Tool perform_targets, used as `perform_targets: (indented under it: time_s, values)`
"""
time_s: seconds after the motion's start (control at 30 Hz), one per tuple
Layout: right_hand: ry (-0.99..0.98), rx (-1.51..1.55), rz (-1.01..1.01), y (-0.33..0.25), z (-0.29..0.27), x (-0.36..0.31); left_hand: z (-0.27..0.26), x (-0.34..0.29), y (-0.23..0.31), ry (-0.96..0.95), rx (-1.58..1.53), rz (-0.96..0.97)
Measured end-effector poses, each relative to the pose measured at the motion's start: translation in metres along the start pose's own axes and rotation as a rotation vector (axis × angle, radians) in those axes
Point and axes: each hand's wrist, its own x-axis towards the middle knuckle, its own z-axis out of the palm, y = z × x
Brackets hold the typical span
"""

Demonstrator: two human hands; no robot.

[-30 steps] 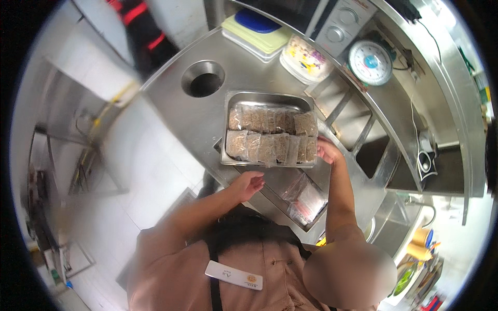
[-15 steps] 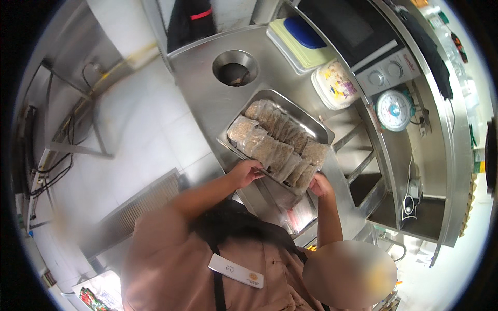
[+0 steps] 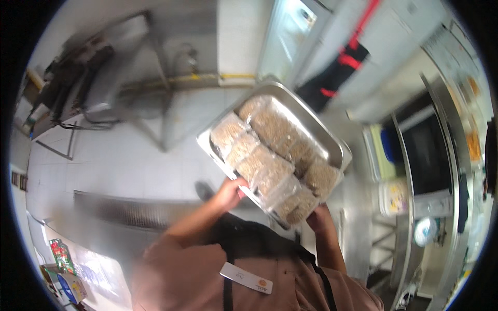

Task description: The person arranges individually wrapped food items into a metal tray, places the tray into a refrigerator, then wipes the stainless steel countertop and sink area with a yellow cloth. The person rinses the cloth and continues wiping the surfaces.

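Note:
A deep rectangular steel tray [image 3: 310,124] is held up in front of me, over the floor and off the counter. Clear plastic packets of a brown, grainy or noodle-like food [image 3: 265,165] lie in two rows in it; the strip along its far right side is bare metal. My left hand [image 3: 231,194] grips the tray's near left edge, its thumb on the rim and its other fingers underneath. At the near right corner, my right hand [image 3: 319,217] is closed on the tray, its fingers partly hidden beneath.
The steel counter [image 3: 357,207] runs along the right, with a green-lidded container [image 3: 379,150], a white tub [image 3: 393,197], a microwave [image 3: 428,150] and a dial scale [image 3: 425,231]. A floor grate [image 3: 137,211] lies at left. Black cloth with red bands [image 3: 337,72] hangs ahead.
The tray has come up off the counter, nearer to me and out over the floor, in both hands. My view has turned left; the counter is now farther right.

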Motion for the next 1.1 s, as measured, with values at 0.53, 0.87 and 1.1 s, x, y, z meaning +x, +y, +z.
perform_targets:
  time_s: [0.53,0.87,1.1]
  values:
    - [-0.030,-2.245,-0.442,-0.105,0.379,0.554,-0.307,0.083,0.470,0.391,-0.157,0.334]
    - [1.040,-2.617,-0.750,-0.383,0.506,0.934,-0.392,0.245,0.609,0.461,-0.257,0.548]
    - [1.314,-2.764,-0.400,-0.462,0.471,1.065,-0.440,0.339,0.692,0.532,0.062,0.500]
